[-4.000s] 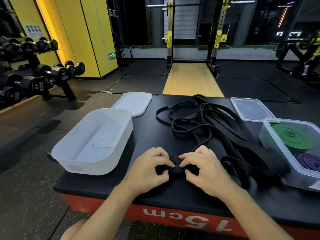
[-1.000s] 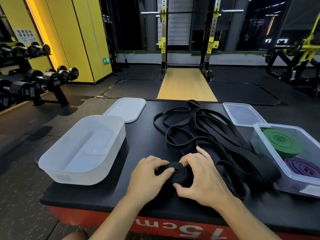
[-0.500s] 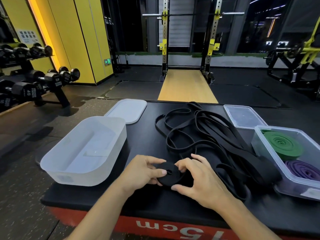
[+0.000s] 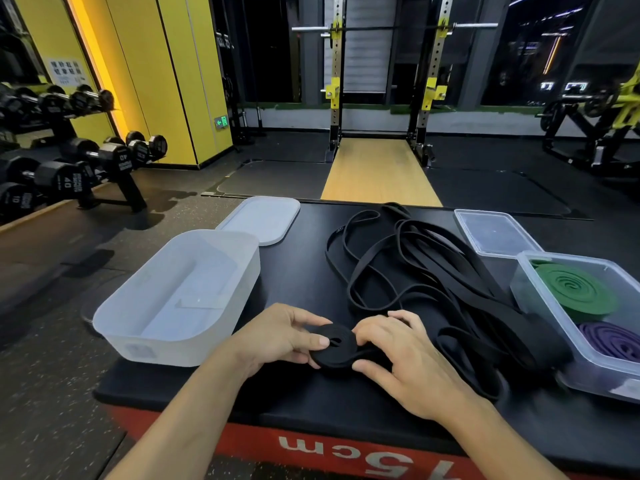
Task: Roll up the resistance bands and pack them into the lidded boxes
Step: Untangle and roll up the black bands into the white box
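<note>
A black band roll (image 4: 334,349) sits near the front of the black padded platform (image 4: 294,271), its loose tail running right into a tangled pile of black bands (image 4: 433,268). My left hand (image 4: 277,337) pinches the roll's left side with thumb on top. My right hand (image 4: 405,355) curls round its right side and the tail. An empty white box (image 4: 114,320) stands left of my hands, its white lid (image 4: 259,216) behind it. At the right a clear box (image 4: 530,268) holds a green roll (image 4: 575,289) and a purple roll (image 4: 613,341).
A clear lid (image 4: 491,230) lies behind the clear box. Dumbbell racks (image 4: 69,161) stand at the left on the gym floor. A squat rack (image 4: 384,81) and a wooden lifting strip are beyond the platform. The platform's red front edge is just below my wrists.
The black roll has grown thicker between my hands. It has shifted a little left and tilted up, with my left thumb now lying across its top.
</note>
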A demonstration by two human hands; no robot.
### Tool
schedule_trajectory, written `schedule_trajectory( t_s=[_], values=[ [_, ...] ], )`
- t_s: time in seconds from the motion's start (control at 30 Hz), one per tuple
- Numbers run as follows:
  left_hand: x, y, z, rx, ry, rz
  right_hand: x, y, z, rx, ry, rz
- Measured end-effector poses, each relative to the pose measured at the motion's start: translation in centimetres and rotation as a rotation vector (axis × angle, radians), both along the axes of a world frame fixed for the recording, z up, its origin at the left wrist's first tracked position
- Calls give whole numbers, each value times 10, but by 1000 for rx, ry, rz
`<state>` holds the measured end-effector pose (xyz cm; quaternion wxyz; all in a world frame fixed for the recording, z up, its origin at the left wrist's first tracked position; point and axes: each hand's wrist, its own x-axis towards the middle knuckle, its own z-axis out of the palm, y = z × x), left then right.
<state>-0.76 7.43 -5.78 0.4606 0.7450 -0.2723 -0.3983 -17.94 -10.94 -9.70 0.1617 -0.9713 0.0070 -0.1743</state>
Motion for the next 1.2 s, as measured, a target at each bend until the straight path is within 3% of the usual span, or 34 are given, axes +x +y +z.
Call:
schedule_trajectory(
  t_s=[0.17,0.47,0.53,0.63,0.73,0.87,1.0,1.2],
  values=[
    [3,0,-5,-4,-16,44,-2,0,0,-56,-43,-2],
    [10,-6,3,53,-104,-107,5,-5,-6,-45,-95,135],
    [13,-10,5,82,-189,-165,6,-5,-6,-36,-65,144],
    [24,-13,3,112,-462,-237,6,-5,-5,-35,-17,145],
    [20,-9,1,94,-517,-301,6,-5,-6,-50,-10,139],
    [-6,-2,-7,144,-730,-193,6,-4,-6,-72,-60,121],
    [-26,-3,-20,-9,-727,-72,5,-3,-8,-119,-105,108],
    [-29,0,-31,-96,-787,-107,4,-3,-6,-135,-159,95]
  ],
)
